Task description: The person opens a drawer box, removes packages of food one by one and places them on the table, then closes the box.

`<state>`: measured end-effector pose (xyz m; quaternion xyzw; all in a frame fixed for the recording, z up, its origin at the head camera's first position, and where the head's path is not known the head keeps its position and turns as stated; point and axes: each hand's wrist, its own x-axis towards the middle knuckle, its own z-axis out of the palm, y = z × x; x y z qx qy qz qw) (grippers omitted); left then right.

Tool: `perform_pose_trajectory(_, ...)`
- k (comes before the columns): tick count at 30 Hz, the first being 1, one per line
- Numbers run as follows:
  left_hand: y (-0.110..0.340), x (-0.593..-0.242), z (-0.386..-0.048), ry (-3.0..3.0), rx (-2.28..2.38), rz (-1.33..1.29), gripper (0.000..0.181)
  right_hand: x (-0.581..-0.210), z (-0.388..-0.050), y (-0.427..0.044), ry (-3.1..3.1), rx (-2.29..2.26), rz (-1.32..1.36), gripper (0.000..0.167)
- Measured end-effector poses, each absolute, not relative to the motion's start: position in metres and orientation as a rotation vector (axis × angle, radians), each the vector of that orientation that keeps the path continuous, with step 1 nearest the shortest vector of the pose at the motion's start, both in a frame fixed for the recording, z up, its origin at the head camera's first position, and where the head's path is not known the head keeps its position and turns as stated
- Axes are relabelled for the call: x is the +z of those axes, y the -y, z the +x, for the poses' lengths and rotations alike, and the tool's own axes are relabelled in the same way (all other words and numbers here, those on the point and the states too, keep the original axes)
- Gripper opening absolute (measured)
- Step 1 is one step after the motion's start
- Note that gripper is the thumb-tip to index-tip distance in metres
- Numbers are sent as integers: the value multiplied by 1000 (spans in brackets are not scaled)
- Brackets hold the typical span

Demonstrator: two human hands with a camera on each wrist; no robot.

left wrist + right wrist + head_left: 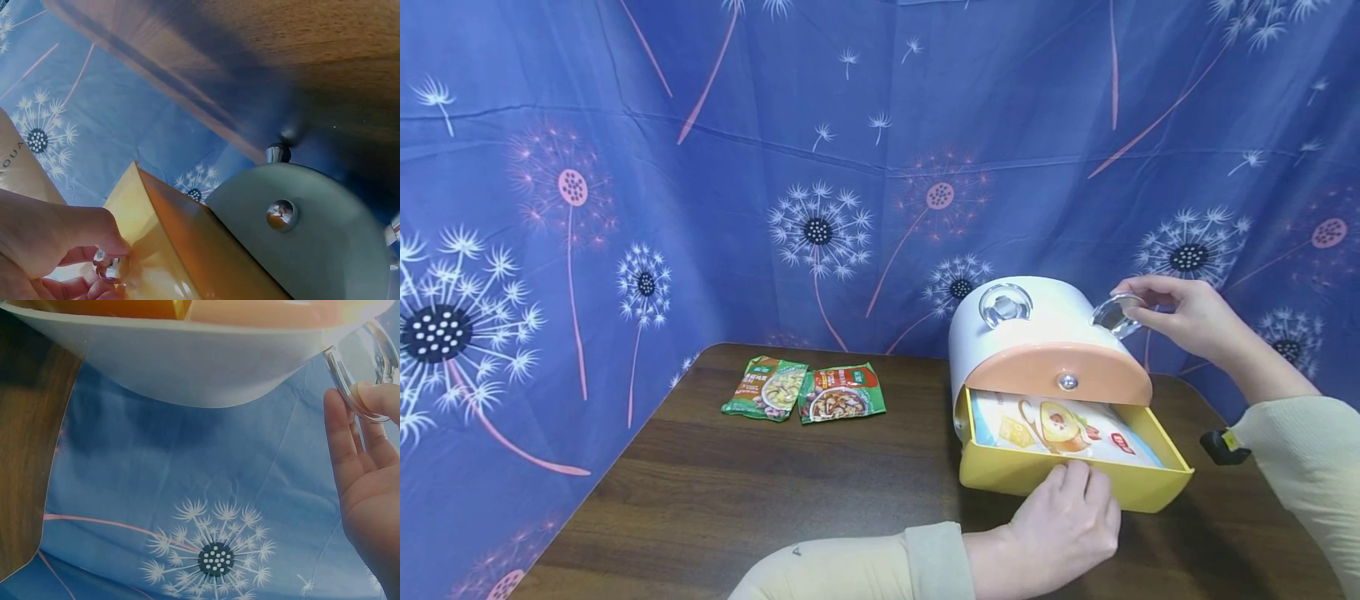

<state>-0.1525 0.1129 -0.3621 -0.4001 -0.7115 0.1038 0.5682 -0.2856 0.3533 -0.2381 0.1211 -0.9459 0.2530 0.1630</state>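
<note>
A white rounded box (1037, 317) with an orange flap (1052, 369) stands at the table's right. Its yellow drawer (1075, 477) is pulled out and holds a white food packet (1067, 427) with a printed picture. My left hand (1063, 525) is at the drawer front; in the left wrist view its fingers pinch the drawer's shiny round knob (114, 267). With thumb and fingers my right hand (1183, 312) pinches the clear, ring-shaped piece (1117, 315) on the box's right top. A matching clear piece (1004, 306) sits on the left top.
Two small food packets, a green-and-brown one (767, 388) and a green-and-red one (842, 392), lie side by side on the brown wooden table (760, 492), left of the box. Behind hangs a blue dandelion-print cloth (722, 208). A black device (1223, 447) is at the right wrist.
</note>
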Motion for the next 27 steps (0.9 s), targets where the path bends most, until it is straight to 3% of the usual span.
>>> perform_pose_trajectory(27, -112, -362, -148, 1654, 183, -924, 34, -237, -286, -353, 2706, 684, 344, 41)
